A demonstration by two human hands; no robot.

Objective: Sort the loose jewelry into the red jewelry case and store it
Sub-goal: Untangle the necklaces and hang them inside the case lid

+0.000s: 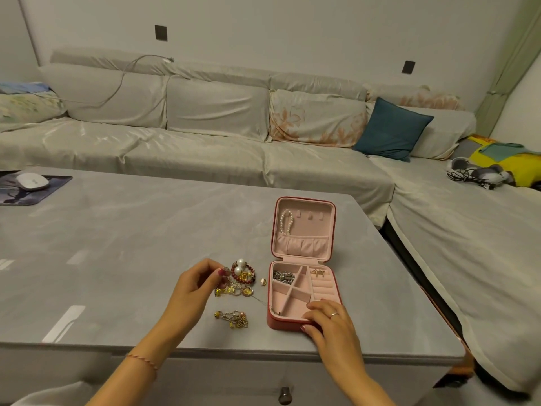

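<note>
Right hand (328, 319) on case (304, 291) near edge.

The left hand (191, 284) is raised on a forearm that reaches in from the lower left, fingers curled, thumb and fingertips pinched together. The right hand (328, 319) lies palm down, fingers slightly bent and spread, a ring on one finger.
</note>
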